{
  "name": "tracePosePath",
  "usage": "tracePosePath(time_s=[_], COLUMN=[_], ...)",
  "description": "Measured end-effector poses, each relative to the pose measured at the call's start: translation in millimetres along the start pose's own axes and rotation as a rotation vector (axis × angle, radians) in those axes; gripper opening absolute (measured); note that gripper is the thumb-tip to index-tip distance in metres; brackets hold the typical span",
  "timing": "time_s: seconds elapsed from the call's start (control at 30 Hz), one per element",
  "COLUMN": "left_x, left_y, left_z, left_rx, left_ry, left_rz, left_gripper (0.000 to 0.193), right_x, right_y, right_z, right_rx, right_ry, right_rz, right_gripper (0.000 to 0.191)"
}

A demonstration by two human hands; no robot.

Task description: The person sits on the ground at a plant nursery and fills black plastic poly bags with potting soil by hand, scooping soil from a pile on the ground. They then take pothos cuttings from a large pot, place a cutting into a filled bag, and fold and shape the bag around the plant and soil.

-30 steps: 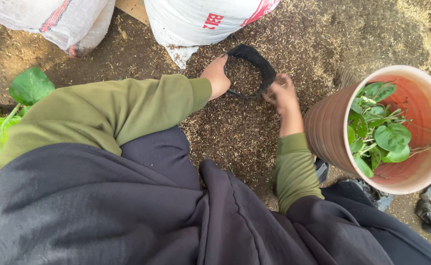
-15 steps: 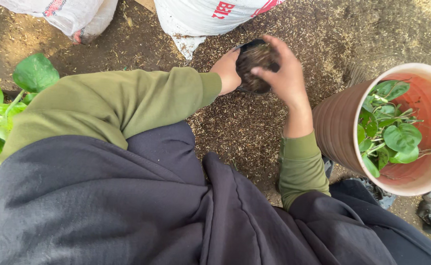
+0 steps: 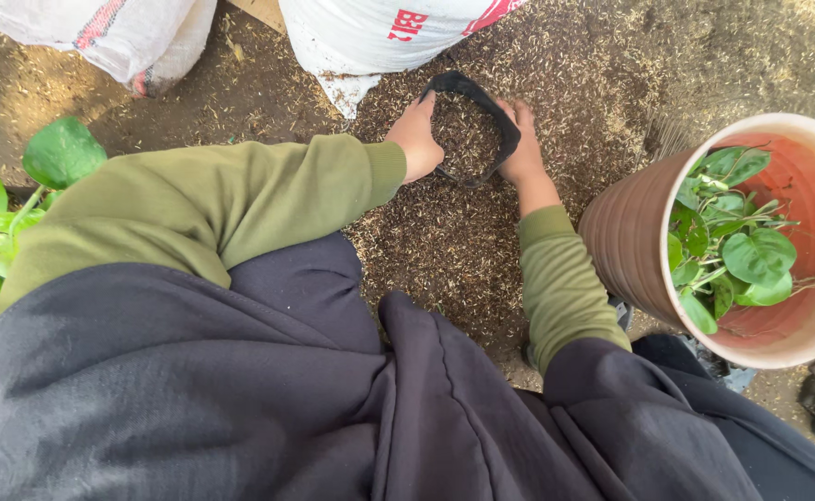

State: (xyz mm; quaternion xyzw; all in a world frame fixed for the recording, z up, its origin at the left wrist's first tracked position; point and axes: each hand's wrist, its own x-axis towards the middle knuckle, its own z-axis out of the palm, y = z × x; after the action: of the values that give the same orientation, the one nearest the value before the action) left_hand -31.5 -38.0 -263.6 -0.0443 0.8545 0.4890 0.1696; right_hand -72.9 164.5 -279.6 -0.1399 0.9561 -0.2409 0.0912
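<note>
A small black grow bag (image 3: 481, 97) filled with brown husk mix stands on the husk-covered ground. My left hand (image 3: 415, 137) grips its left side and my right hand (image 3: 522, 141) presses against its right side, so the bag sits between both palms with its mouth open upward. Both arms wear olive green sleeves, and my dark trousers fill the lower part of the view.
A terracotta-coloured plastic pot (image 3: 625, 237) with green leafy cuttings lies tilted at the right. Two white woven sacks (image 3: 370, 32) (image 3: 101, 37) stand at the top. Broad green leaves (image 3: 59, 153) grow at the left. Loose husk mix (image 3: 444, 241) covers the ground.
Half a second ago my right hand lay over the top of the bag, pressing on the fill. It has now come off the top and rests on the bag's right side.
</note>
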Motion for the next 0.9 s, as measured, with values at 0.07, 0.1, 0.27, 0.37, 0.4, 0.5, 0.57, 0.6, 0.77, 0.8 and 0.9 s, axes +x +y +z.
tracePosePath(time_s=[0.07,0.1,0.27,0.37,0.4,0.5,0.57,0.6,0.77,0.8,0.9], left_x=[-2,-2,-1,1,0,-5,-9,-11,-15,-15,-14], left_y=[2,2,-7,-15,-16,-16,-12,-11,-8,-8,-9], left_z=[0,0,8,15,17,19,18,16,12,13,15], left_rx=[-0.004,-0.006,-0.016,0.029,0.039,0.026,0.047,0.058,0.059,0.065,0.003], left_ry=[0.004,0.005,0.008,0.016,0.006,0.002,-0.026,-0.036,-0.049,-0.066,-0.069], left_rz=[-0.04,-0.055,-0.068,-0.004,-0.003,0.018,-0.013,-0.036,0.081,0.073,0.053], left_gripper=[0.092,0.092,0.09,0.085,0.083,0.079,0.08,0.081,0.081,0.082,0.083], right_x=[-10,-15,-54,-81,-92,-110,-108,-104,-69,-63,-54], right_y=[-2,-4,-17,-20,-20,-14,-10,-9,5,4,-10], right_z=[-5,-8,-1,22,30,43,39,34,-23,-38,-79], right_rx=[-0.149,-0.226,-0.244,-0.343,-0.335,-0.336,-0.175,-0.092,0.706,0.709,0.991], right_ry=[-0.085,-0.125,-0.393,-0.299,-0.257,-0.21,-0.134,-0.102,-0.073,-0.022,0.106], right_rz=[-0.016,-0.022,0.272,0.234,0.248,0.194,0.28,0.316,0.537,0.509,0.306], right_gripper=[0.071,0.072,0.107,0.106,0.099,0.084,0.076,0.073,0.053,0.047,0.051])
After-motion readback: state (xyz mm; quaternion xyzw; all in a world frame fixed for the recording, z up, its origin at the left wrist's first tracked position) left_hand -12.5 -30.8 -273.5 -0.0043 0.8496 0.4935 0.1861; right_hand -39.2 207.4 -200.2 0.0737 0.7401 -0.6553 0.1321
